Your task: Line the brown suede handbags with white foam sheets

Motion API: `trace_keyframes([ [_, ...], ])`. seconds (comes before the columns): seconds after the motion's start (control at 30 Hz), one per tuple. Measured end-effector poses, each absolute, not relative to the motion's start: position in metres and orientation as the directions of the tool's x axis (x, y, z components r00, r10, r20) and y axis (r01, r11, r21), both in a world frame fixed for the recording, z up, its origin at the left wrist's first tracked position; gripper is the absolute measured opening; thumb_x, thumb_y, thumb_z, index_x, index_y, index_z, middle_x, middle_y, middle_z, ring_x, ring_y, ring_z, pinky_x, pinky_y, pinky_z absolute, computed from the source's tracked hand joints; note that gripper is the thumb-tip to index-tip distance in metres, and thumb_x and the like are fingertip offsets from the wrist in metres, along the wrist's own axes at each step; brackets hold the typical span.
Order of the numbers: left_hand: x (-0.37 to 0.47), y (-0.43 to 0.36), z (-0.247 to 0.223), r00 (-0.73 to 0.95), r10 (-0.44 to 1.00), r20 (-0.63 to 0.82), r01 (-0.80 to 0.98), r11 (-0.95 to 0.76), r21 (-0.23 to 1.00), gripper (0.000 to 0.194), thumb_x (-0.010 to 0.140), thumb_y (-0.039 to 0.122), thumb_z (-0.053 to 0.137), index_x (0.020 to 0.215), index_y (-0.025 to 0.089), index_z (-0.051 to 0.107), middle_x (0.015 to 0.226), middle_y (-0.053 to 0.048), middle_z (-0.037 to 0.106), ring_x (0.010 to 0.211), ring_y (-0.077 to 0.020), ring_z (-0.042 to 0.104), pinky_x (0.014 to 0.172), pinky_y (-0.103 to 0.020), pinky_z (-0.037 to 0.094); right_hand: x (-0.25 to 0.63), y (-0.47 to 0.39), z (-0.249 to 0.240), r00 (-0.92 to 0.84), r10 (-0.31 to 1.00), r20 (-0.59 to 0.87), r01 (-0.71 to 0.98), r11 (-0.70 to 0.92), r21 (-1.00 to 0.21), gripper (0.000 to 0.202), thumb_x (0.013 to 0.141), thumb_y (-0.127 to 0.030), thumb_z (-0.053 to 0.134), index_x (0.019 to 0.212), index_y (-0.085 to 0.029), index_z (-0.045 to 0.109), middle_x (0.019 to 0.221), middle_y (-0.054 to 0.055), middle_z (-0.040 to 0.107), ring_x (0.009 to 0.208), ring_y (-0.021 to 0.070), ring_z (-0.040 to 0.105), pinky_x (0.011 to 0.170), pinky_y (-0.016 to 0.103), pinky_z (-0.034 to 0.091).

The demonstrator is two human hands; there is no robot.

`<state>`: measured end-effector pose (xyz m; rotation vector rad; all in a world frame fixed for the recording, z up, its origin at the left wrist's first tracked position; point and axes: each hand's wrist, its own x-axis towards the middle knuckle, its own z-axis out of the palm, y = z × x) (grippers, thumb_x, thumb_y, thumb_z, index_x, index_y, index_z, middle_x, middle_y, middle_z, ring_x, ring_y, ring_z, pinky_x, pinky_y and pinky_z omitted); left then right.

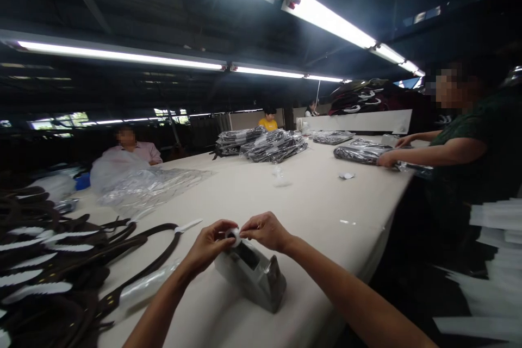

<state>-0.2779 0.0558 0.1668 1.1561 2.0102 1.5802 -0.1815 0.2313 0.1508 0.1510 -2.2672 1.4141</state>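
Observation:
A small roll of clear tape (pixel 234 236) sits between my hands, above the far end of a grey tape dispenser (pixel 256 280) on the table. My left hand (pixel 214 242) grips the roll's left side with thumb and fingers. From the right, my right hand (pixel 266 230) pinches at the roll's edge, its fingertips closed; a loose tape end there is too small to make out. The dispenser's inside is partly visible below the roll. Left of my left forearm lies a clear plastic-wrapped bundle (pixel 149 285).
Dark straps with white tags (pixel 44 261) heap at the left. Bagged dark goods (pixel 273 145) are stacked toward the back of the pale table (pixel 310 217). A co-worker at right handles a bagged item (pixel 361 152); another sits behind plastic film (pixel 159 182). The table edge runs along the right.

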Motion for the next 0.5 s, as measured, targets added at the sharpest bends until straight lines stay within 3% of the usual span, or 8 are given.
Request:
trace_keyframes([
  [0.23,-0.276,0.052,0.152,-0.581,0.775,0.25,0.501,0.098,0.86,0.017,0.061,0.024,0.074,0.077,0.019,0.069,0.09,-0.006,0.072,0.088,-0.0212,0.065,0.078,-0.031,0.051,-0.18,0.236,0.133,-0.908,0.011,0.419,-0.361,0.488,-0.795,0.007,0.072,-0.026,0.076,0.078,-0.024,0.079,0.073,-0.002,0.071,0.071,0.014,0.065,0.068,0.022,0.045],
  [0.33,-0.275,0.051,0.15,-0.574,0.762,0.299,0.551,0.089,0.83,0.011,0.063,0.026,0.072,0.073,0.021,0.07,0.092,-0.006,0.072,0.091,-0.0222,0.064,0.082,-0.033,0.051,-0.18,0.239,0.133,-0.908,-0.064,0.415,-0.379,0.549,-0.745,0.006,0.073,-0.024,0.075,0.077,-0.024,0.079,0.071,-0.003,0.07,0.068,0.0126,0.063,0.067,0.021,0.043],
  [0.5,-0.278,0.049,0.154,-0.541,0.779,0.316,0.604,0.099,0.791,0.014,0.069,0.033,0.068,0.075,0.023,0.075,0.092,-0.006,0.074,0.087,-0.023,0.067,0.079,-0.034,0.053,-0.178,0.239,0.134,-0.918,-0.045,0.395,-0.353,0.55,-0.757,0.006,0.073,-0.024,0.075,0.078,-0.024,0.079,0.073,-0.002,0.07,0.07,0.0132,0.063,0.068,0.021,0.045],
])
